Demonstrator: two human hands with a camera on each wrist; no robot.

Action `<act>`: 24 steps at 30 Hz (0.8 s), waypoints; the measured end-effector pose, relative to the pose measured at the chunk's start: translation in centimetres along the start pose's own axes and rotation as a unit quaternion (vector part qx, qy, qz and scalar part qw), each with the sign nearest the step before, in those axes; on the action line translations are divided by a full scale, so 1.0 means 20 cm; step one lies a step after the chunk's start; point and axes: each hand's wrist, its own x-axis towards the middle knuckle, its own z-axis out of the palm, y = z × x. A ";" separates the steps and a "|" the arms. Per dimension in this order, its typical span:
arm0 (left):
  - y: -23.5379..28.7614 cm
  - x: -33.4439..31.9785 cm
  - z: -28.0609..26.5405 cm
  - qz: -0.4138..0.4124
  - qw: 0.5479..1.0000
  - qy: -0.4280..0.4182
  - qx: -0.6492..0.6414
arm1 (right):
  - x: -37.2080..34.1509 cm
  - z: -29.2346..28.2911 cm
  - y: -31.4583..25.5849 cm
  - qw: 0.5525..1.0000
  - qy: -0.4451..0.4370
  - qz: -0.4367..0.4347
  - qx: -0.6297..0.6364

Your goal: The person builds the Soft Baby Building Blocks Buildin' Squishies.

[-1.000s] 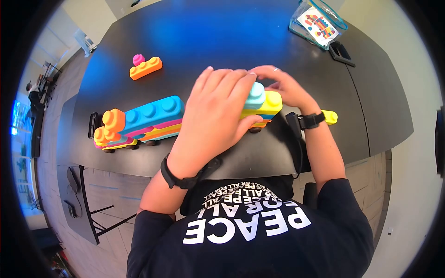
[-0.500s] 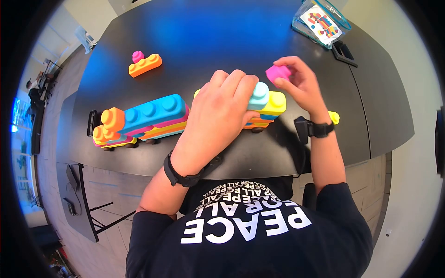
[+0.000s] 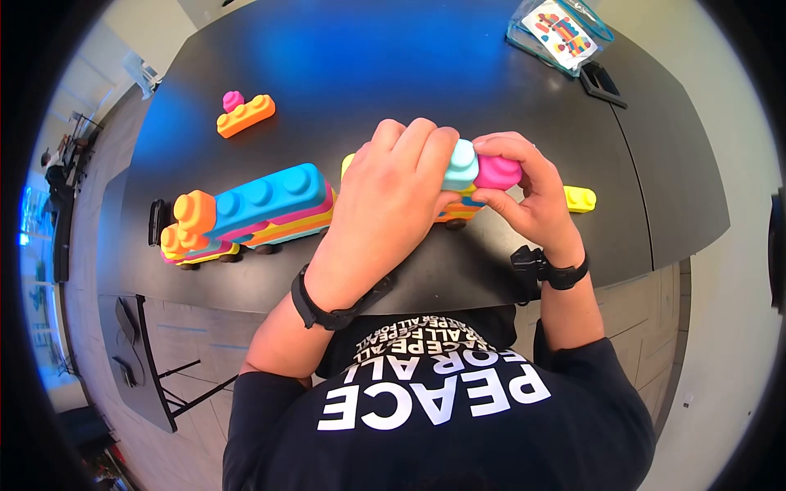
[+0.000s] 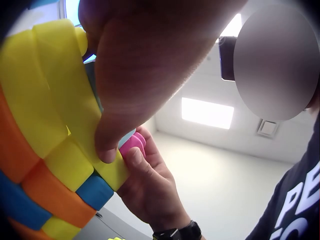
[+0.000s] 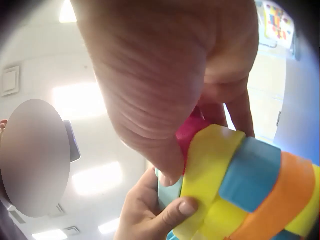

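Note:
My right hand (image 3: 540, 204) pinches a pink block (image 3: 498, 172) between thumb and fingers at the right end of a multicoloured block stack (image 4: 65, 85). In the right wrist view the pink block sits against the top yellow block (image 5: 210, 155). Beside it on top is a light blue block (image 3: 462, 164), partly covered by my left hand (image 3: 393, 196). That hand grips the stack from above, its thumb on the yellow side in the left wrist view. Left of it stands a blue-topped block vehicle (image 3: 270, 192) on dark wheels.
An orange block (image 3: 246, 119) and a small pink block (image 3: 233, 100) lie at the table's far left. To the right is a yellow block (image 3: 580, 199). A clear bag with a picture card (image 3: 565, 33) and a black tray-like object (image 3: 604, 86) are at the back right.
My right hand came away from behind the stack with the pink block, then moved down and left onto the stack's right end. The left hand keeps its grip.

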 end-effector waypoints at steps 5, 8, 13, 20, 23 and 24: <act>0.01 0.01 0.02 0.001 1.000 0.000 0.005 | -0.01 0.02 -0.07 0.998 0.016 -0.003 -0.066; 0.01 0.01 0.06 0.022 0.999 0.029 0.005 | -0.05 0.05 -0.06 0.993 0.053 -0.006 -0.102; 0.04 -0.02 0.01 0.064 0.997 0.033 -0.031 | -0.10 0.00 -0.06 0.993 0.057 0.036 -0.098; -0.18 -0.34 -0.64 0.037 0.992 0.109 0.050 | -0.19 -0.20 -0.03 0.993 0.065 0.077 -0.058; -0.41 -0.55 -0.80 -0.074 0.993 0.060 0.063 | -0.24 -0.28 0.00 0.991 0.076 0.096 -0.052; -0.49 -0.62 -0.81 -0.115 0.991 0.032 0.066 | -0.26 -0.29 0.00 0.990 0.080 0.105 -0.051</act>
